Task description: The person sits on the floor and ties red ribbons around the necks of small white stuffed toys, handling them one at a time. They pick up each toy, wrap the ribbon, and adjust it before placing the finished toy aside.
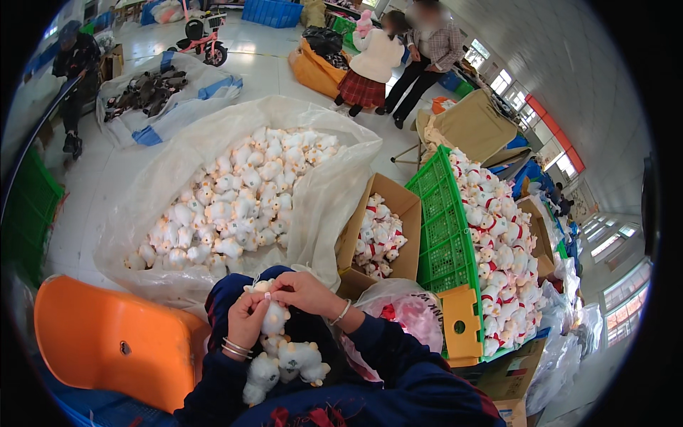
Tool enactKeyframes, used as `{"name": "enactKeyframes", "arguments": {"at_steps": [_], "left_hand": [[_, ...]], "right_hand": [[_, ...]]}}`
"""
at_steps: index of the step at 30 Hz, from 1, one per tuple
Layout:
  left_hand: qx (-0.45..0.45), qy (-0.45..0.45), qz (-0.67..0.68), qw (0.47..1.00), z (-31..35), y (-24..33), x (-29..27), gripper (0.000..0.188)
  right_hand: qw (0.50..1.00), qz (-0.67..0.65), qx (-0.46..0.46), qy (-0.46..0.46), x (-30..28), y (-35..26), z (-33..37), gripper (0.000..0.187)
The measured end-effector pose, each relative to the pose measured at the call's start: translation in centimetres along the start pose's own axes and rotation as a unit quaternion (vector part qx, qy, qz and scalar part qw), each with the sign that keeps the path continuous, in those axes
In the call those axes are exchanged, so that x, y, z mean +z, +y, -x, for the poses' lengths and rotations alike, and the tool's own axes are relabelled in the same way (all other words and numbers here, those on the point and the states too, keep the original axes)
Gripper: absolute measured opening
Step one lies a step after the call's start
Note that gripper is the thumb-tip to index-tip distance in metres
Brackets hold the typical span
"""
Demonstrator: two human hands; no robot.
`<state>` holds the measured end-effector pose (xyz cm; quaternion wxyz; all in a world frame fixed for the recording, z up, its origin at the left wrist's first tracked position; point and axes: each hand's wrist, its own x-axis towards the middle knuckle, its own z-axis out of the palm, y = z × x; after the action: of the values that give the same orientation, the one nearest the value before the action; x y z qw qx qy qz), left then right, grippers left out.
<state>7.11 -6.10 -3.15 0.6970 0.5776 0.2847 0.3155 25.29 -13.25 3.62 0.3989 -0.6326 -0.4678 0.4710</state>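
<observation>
Above my lap, my left hand (247, 318) and my right hand (307, 293) are both closed, their fingertips meeting at the neck of a small white plush toy (274, 320). A tiny pale piece shows between the fingertips, too small to name. The toy's head pokes up behind my fingers. Lower on my lap lie several more white plush toys (302, 359) with orange-tan tips and small dark patches. Red ribbons (313, 416) rest on my dark clothes at the bottom edge.
Ahead lies a big clear plastic sack (320, 206) of white plush toys. To the right stand a cardboard box (405, 206) and a green crate (445, 235), both holding toys with red ribbons. An orange chair (107, 334) is at left. Two people (430, 53) stand beyond.
</observation>
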Motion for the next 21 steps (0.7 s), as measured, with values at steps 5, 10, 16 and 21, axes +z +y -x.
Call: {"name": "enactKeyframes", "arguments": {"at_steps": [5, 10, 16, 21], "left_hand": [[-0.003, -0.007, 0.014, 1.000, 0.0, 0.6, 0.2, 0.010], [0.029, -0.056, -0.059, 0.996, -0.4, 0.4, -0.5, 0.007], [0.085, -0.077, -0.232, 0.966, -1.1, 3.7, 0.0, 0.005], [0.032, -0.042, -0.178, 0.983, -1.4, 1.9, 0.1, 0.007]], "right_hand": [[0.999, -0.033, 0.023, 0.013, 0.2, 0.5, -0.2, 0.015], [0.998, 0.059, 0.023, 0.004, 0.2, -1.3, -0.4, 0.016], [0.953, 0.300, -0.042, 0.015, 0.5, -2.5, -1.1, 0.020], [0.919, 0.379, -0.074, 0.082, 2.7, -1.4, -0.5, 0.019]]}}
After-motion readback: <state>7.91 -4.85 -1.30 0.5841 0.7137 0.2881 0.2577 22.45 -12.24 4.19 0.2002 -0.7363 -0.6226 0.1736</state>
